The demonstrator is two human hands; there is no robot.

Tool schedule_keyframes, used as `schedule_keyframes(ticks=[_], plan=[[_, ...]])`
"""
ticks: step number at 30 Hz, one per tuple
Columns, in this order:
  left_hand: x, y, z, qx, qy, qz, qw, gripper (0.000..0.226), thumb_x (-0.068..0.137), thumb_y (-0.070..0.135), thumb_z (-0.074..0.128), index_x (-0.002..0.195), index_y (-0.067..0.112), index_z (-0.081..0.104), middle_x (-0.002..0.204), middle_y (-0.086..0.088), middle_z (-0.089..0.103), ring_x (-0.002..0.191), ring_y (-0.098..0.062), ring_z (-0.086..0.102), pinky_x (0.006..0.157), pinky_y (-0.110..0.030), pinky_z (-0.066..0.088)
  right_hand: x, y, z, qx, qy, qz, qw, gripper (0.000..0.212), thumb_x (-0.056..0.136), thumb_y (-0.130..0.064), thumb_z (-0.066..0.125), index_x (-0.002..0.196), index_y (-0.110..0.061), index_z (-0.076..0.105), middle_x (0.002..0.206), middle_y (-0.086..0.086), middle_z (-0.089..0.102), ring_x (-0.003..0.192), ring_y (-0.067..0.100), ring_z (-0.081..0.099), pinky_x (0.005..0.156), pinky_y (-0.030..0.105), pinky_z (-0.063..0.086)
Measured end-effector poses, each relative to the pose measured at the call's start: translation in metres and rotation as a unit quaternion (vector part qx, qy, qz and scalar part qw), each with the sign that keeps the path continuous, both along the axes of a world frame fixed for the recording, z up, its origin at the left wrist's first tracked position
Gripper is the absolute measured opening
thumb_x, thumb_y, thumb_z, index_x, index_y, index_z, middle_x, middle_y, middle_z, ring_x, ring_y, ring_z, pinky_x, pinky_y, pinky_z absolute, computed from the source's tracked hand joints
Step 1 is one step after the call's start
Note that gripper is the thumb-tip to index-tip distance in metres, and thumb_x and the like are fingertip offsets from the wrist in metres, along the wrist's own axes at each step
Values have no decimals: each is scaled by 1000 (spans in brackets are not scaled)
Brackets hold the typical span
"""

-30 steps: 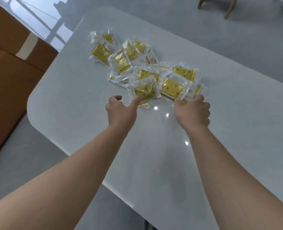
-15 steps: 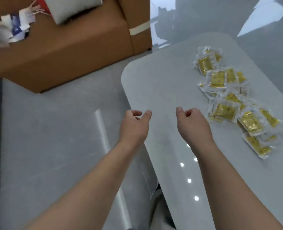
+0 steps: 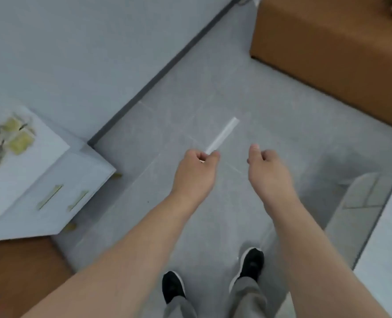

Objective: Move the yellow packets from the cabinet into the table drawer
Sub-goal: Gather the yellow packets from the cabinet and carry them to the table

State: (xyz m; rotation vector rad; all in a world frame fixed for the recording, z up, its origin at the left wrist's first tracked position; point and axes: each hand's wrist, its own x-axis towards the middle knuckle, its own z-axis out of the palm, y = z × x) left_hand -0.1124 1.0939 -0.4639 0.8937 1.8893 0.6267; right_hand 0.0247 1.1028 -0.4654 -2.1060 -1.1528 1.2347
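Grey floor (image 3: 213, 99) fills the middle of the frame, with a brown sofa (image 3: 328, 49) at upper right. A blurred scatter of yellow packets (image 3: 20, 142) lies on top of the white cabinet (image 3: 52, 180) at the left edge, so work clearly remains; no drawer shows. The left hand (image 3: 197, 171) and right hand (image 3: 268, 171) hang loosely curled and empty at centre frame, well apart from the packets.

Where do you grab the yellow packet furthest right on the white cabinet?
Probably by its right edge, pinched from above. The yellow packet lies flat on the white cabinet, so only a thin rim can be caught; its right side faces bare top, while other packets crowd its left. The view is blurred.
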Motion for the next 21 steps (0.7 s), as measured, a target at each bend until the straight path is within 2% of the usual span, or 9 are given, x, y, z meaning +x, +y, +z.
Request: schedule_keyframes(ticks=[1,3,6,7,10,11,13,14,21], plan=[[-30,-3,-3,0,-8,39,999,27,94,47,56,90,20,52,79,6,56,74,-17,57,66,-31,42,-30,4,-4,-7,9,23,1000,49,105,-52,33,95,-12,59,86,2,64,79,20,61,71,37,51],[-90,-14,-13,-7,-17,121,992,28,94,47,56,88,20,52,78,5,56,82,-22,62,70,-34,44,-90,11,-11,-18,24,68,997,51,104,-53,32,92,-12,60,90,8,66,89,30,65,87,51,54],[-169,-37,-25,-16,-16,228,973,28,94,46,55,90,19,54,83,2,57,91,-26,63,83,-39,50,-162,12,-21,-37,29,136,990,51,105,-51,30,93,-12,61,98,10,67,97,33,65,95,56,51],[-196,-48,-29,-17,-18,262,965,27,94,45,55,90,18,54,84,2,57,91,-25,62,84,-38,49,-189,9,-25,-44,31,158,986,50,106,-50,30,94,-13,61,100,9,67,99,32,65,95,55,51],[-267,-86,-37,-16,-20,341,940,30,94,46,54,91,17,54,80,1,55,84,-24,59,76,-37,46,-267,-7,-34,-74,54,208,974,47,106,-48,31,98,-13,62,101,6,67,97,27,66,92,49,54],[-286,-98,-39,-8,-23,361,932,30,95,45,54,92,16,55,78,1,54,80,-24,57,74,-35,44,-292,-14,-36,-88,67,218,970,45,107,-46,32,98,-13,62,96,5,66,91,24,65,84,43,56],[-322,-123,-43,2,-36,400,916,27,97,42,54,98,15,55,76,1,52,74,-21,53,71,-33,42,-339,-30,-38,-112,85,239,961,43,107,-44,33,99,-13,61,83,4,61,77,21,60,66,33,50],[-339,-135,-45,4,-45,421,906,27,98,41,54,101,15,56,77,1,52,73,-20,53,71,-32,41,-361,-38,-38,-117,89,254,956,43,107,-44,33,100,-13,61,80,3,60,74,20,58,62,32,48],[-429,-196,-66,21,-113,529,841,31,100,39,53,109,10,57,78,2,50,69,-15,51,69,-32,41,-475,-82,-47,-136,74,313,937,43,107,-45,34,101,-13,61,82,1,58,76,18,58,65,31,47]])
